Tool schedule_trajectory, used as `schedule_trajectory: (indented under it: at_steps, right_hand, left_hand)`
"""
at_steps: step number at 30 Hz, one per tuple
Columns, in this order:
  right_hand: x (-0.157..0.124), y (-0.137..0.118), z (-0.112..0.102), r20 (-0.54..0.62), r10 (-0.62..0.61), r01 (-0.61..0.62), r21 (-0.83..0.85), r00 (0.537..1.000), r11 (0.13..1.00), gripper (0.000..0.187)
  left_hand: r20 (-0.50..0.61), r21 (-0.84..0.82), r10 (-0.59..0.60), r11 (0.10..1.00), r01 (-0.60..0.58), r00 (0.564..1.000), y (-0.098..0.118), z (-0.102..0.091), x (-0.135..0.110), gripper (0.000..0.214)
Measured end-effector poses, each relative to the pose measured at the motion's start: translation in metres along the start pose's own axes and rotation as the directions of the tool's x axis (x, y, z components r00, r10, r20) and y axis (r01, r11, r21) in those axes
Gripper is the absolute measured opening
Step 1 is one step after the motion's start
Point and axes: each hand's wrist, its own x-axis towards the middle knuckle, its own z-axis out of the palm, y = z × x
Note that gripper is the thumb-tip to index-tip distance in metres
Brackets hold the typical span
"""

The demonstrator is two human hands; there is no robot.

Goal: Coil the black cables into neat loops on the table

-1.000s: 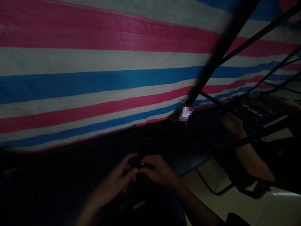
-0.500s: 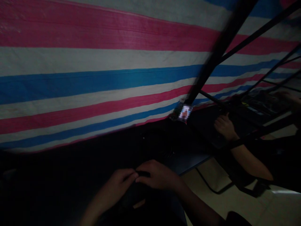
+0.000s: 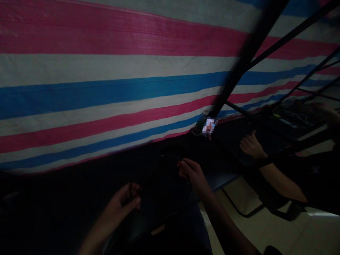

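Over the dark table, my left hand (image 3: 122, 203) is closed with its fingers curled, and a thin black cord (image 3: 130, 190) crosses them. Higher and to the right, my right hand (image 3: 191, 173) pinches a dark strand that looks like part of the same cord. A faint curved line hangs between and below the hands, but the gloom hides most of its length. Beyond my right hand lies a dark coiled shape (image 3: 170, 156), hard to make out.
A striped plastic sheet (image 3: 106, 90) hangs behind the black table (image 3: 223, 179). A black metal frame (image 3: 236, 78) slants up at right. A lit phone-like screen (image 3: 209, 126), blurred out, stands by its foot. A co-worker's hand (image 3: 252, 144) rests on the table farther right.
My hands were together at the table's near side and have come apart. The right went up and to the right, the left slightly left, with the cord now showing at the left fingers.
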Motion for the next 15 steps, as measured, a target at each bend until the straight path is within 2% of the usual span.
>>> schedule_trajectory:
  at_steps: [2, 4, 6, 10, 12, 15]
  right_hand:
    - [0.003, -0.001, -0.004, -0.079, 0.016, -0.01, 0.086, 0.997, 0.996, 0.041]
    - [0.005, -0.002, -0.006, -0.095, 0.03, -0.02, 0.113, 0.995, 0.993, 0.042]
    - [0.006, -0.002, -0.005, -0.082, 0.048, -0.037, 0.122, 0.995, 0.992, 0.042]
    - [0.001, 0.008, 0.005, -0.081, 0.095, -0.074, 0.235, 0.992, 0.969, 0.038]
    - [-0.004, 0.015, 0.011, -0.057, 0.126, -0.106, 0.267, 0.99, 0.958, 0.036]
    - [-0.009, 0.022, 0.015, 0.009, 0.153, -0.151, 0.253, 0.988, 0.956, 0.036]
  left_hand:
    - [-0.006, -0.01, -0.001, 1.0, 0.001, 1.0, -0.002, 0.003, -0.001, 0.038]
    - [-0.039, 0.007, 0.016, 1.0, -0.016, 0.999, -0.002, 0.008, 0.0, 0.038]
    - [-0.097, -0.031, 0.041, 0.999, -0.044, 0.994, 0.0, 0.014, 0.003, 0.038]
    - [-0.224, -0.273, 0.053, 0.955, -0.115, 0.973, 0.013, 0.028, 0.013, 0.037]
    - [-0.282, -0.362, 0.021, 0.924, -0.127, 0.959, 0.022, 0.034, 0.018, 0.04]
    - [-0.33, -0.4, -0.041, 0.911, -0.101, 0.943, 0.036, 0.038, 0.025, 0.049]
